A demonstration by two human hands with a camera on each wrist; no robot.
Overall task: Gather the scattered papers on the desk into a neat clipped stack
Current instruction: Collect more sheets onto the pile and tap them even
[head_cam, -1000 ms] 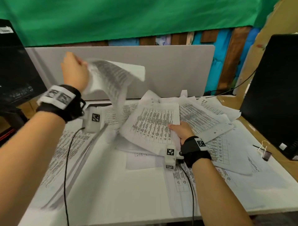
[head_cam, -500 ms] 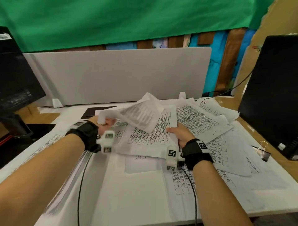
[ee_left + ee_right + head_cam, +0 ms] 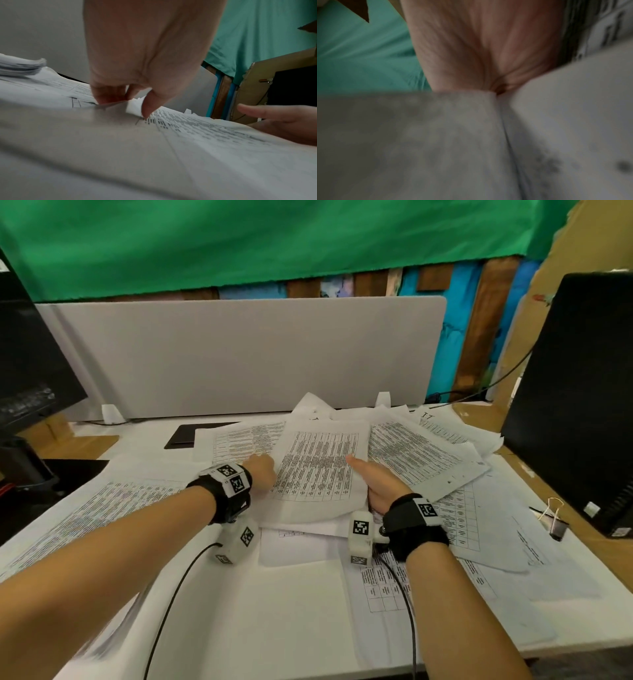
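A gathered stack of printed sheets lies mid-desk, its top sheet flat and covered in tables. My left hand is at the stack's left edge. In the left wrist view, the left hand pinches that edge between curled fingers and thumb over the stack. My right hand grips the stack's right edge, thumb on top and fingers hidden beneath. The right wrist view is blurred, with paper wedged against the palm. A black binder clip lies on the desk at the far right.
Loose sheets lie to the right, to the left and in front of the stack. Black monitors stand at the right and left. A grey divider panel closes the back. Wrist-camera cables trail over the white desk.
My left hand came down from high at the left with a curling sheet, which now lies flat on the stack. The right hand kept its hold on the stack's right edge.
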